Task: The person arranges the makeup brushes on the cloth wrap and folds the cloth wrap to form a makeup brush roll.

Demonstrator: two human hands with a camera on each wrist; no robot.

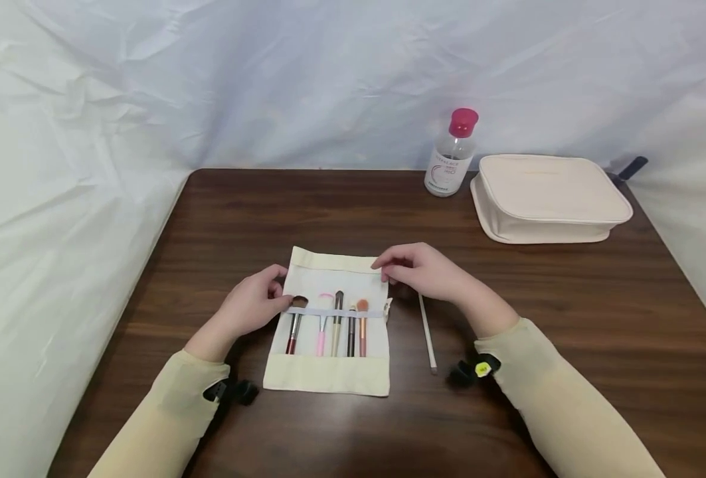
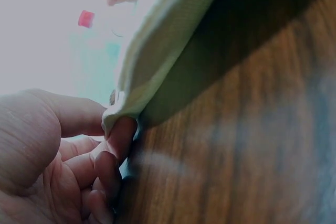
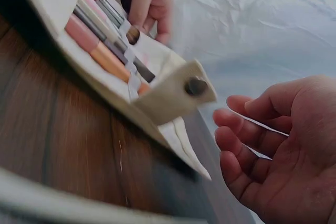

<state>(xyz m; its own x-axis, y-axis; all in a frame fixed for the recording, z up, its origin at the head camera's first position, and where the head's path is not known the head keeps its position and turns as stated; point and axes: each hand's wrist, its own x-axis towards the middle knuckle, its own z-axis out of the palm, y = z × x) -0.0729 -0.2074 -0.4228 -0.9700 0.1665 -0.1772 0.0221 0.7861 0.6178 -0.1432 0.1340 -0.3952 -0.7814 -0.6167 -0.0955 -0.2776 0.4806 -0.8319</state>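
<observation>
I've got the left hand [image 1: 254, 304] pinching the left edge of the roll [image 1: 335, 280], probably to steady it; right hand [image 1: 422, 269], fingers loosely bent and gripping nothing, sits just beside the far right corner. Roll lies open on the near worktop [image 1: 329, 431], cream, pale inside; its band [image 1: 313, 311] and pocket [image 1: 353, 377] likely keep five brushes [image 1: 337, 332] in line, white brush [image 1: 427, 335] loose to the right.
</observation>
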